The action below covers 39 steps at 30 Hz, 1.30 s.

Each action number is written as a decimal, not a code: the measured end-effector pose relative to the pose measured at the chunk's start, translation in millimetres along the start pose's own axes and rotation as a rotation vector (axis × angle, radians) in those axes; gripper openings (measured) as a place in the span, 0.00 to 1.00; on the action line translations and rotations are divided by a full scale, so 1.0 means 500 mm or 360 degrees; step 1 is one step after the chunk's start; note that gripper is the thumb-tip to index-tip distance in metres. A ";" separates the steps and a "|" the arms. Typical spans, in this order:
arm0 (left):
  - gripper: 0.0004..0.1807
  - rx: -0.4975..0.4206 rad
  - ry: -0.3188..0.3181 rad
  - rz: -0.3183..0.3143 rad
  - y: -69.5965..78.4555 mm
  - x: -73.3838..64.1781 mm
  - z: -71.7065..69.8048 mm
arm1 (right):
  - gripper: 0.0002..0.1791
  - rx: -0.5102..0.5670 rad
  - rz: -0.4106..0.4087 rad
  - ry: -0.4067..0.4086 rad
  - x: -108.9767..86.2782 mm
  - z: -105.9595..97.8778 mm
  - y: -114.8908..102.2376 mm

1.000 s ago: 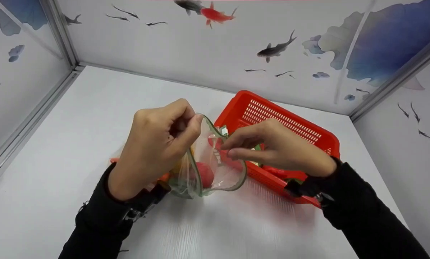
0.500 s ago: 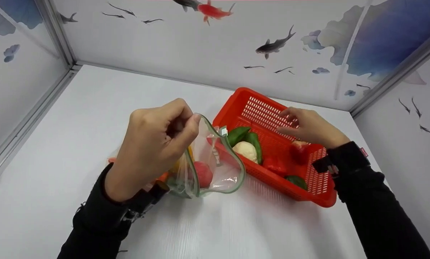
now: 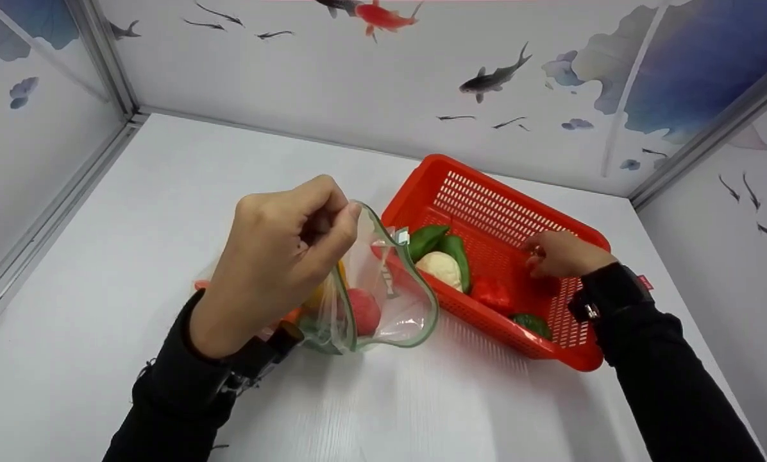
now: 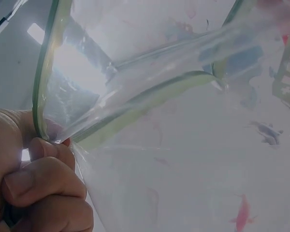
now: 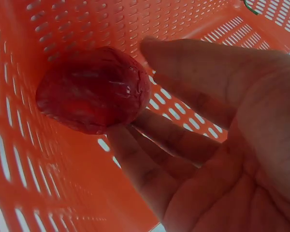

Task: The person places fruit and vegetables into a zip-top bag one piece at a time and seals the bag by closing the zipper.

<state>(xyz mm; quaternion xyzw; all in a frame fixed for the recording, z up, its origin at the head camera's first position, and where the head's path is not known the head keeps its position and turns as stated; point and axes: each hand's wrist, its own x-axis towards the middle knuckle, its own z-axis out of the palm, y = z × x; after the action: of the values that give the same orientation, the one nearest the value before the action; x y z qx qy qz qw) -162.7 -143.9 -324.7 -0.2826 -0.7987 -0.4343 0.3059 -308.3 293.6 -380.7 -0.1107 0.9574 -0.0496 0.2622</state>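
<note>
below my left fingers and my right fingers spreads a white table. beyond them i see a pale wall, painted with a red fish, a dark fish and thin squiggles. a blue leaf is painted there too, up and right of my right fingers. well left of my left fingers stands a grey corner post.

Hand beside red item; basket

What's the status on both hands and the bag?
Left hand pinches opened clear bag. Right hand at dark red item inside red basket, not gripping yet. No obstruction visible.
</note>
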 end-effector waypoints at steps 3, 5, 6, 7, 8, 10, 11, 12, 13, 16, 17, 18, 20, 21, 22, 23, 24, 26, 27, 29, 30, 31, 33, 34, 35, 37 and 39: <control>0.12 0.0002 -0.0004 0.0000 0.000 0.000 -0.001 | 0.23 -0.0021 -0.0011 -0.0031 0.000 0.002 0.002; 0.12 0.0009 -0.0006 0.0002 0.000 0.000 -0.001 | 0.22 -0.0039 -0.0005 -0.0063 0.000 0.004 0.003; 0.12 0.0011 -0.0008 0.0004 0.000 0.000 -0.001 | 0.21 -0.0050 0.0005 -0.0081 0.000 0.005 0.004; 0.12 0.0010 -0.0010 0.0006 0.000 0.000 -0.001 | 0.21 -0.0067 0.0015 -0.0094 -0.001 0.005 0.004; 0.12 0.0009 -0.0012 0.0008 0.000 0.000 -0.001 | 0.21 -0.0088 0.0020 -0.0102 -0.001 0.006 0.005; 0.12 0.0008 -0.0014 0.0011 0.000 0.000 -0.001 | 0.21 -0.0108 0.0039 -0.0120 -0.002 0.006 0.005; 0.12 0.0003 -0.0016 0.0012 0.000 0.000 -0.001 | 0.20 -0.0113 0.0045 -0.0127 -0.002 0.006 0.004; 0.12 -0.0001 -0.0017 0.0013 0.000 0.000 -0.001 | 0.20 -0.0111 0.0051 -0.0132 -0.003 0.006 0.004; 0.12 -0.0005 -0.0018 0.0015 0.000 0.000 -0.001 | 0.19 -0.0100 0.0055 -0.0137 -0.004 0.006 0.004; 0.12 -0.0005 -0.0020 0.0018 0.001 0.000 -0.001 | 0.15 -0.0047 0.0066 -0.0164 -0.007 0.005 0.005; 0.12 -0.0003 -0.0020 0.0019 0.001 0.001 -0.001 | 0.15 -0.0030 0.0062 -0.0171 -0.009 0.005 0.006; 0.12 -0.0001 -0.0021 0.0021 0.002 0.001 -0.001 | 0.15 -0.0016 0.0062 -0.0175 -0.011 0.004 0.007; 0.12 0.0002 -0.0023 0.0023 0.002 0.001 -0.001 | 0.14 -0.0013 0.0044 -0.0167 -0.013 0.003 0.008; 0.12 0.0002 -0.0023 0.0023 0.002 0.001 -0.001 | 0.14 -0.0008 0.0034 -0.0160 -0.014 0.002 0.009; 0.12 0.0000 -0.0024 0.0022 0.002 0.001 -0.001 | 0.14 -0.0007 0.0029 -0.0149 -0.016 0.001 0.009; 0.12 -0.0003 -0.0026 0.0021 0.002 0.001 -0.001 | 0.14 0.0007 0.0023 -0.0139 -0.018 0.000 0.010; 0.12 -0.0006 -0.0027 0.0019 0.002 0.001 -0.001 | 0.14 0.0027 0.0018 -0.0127 -0.020 -0.001 0.010; 0.12 -0.0011 -0.0031 0.0015 0.003 0.001 -0.002 | 0.13 0.0069 -0.0006 -0.0092 -0.027 -0.005 0.008; 0.12 -0.0013 -0.0033 0.0012 0.003 0.001 -0.002 | 0.12 0.0105 -0.0011 -0.0074 -0.032 -0.007 0.006; 0.12 -0.0012 -0.0040 0.0007 0.003 0.001 -0.002 | 0.12 0.0156 -0.0040 -0.0009 -0.044 -0.011 0.002; 0.12 -0.0009 -0.0043 0.0006 0.003 0.001 -0.002 | 0.12 0.0172 -0.0060 0.0035 -0.051 -0.015 -0.003; 0.12 -0.0007 -0.0044 0.0005 0.003 0.001 -0.002 | 0.12 0.0187 -0.0085 0.0084 -0.058 -0.018 -0.007; 0.12 -0.0005 -0.0045 0.0005 0.003 0.001 -0.003 | 0.12 0.0213 -0.0140 0.0185 -0.072 -0.027 -0.019; 0.12 -0.0006 -0.0045 0.0005 0.003 0.001 -0.003 | 0.12 0.0221 -0.0170 0.0237 -0.080 -0.031 -0.025; 0.12 -0.0009 -0.0046 0.0005 0.003 0.001 -0.003 | 0.13 0.0228 -0.0203 0.0284 -0.088 -0.035 -0.032; 0.12 -0.0012 -0.0046 0.0005 0.003 0.001 -0.003 | 0.14 0.0258 -0.0265 0.0343 -0.105 -0.044 -0.048; 0.12 -0.0014 -0.0047 0.0002 0.003 0.001 -0.003 | 0.15 0.0273 -0.0329 0.0388 -0.122 -0.050 -0.065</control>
<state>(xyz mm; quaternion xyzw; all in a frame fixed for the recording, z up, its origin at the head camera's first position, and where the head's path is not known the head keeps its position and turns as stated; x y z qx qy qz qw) -161.3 -144.4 -322.9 -0.2910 -0.8010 -0.4333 0.2931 -263.9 277.4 -324.2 -0.1788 0.9579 -0.1708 0.1461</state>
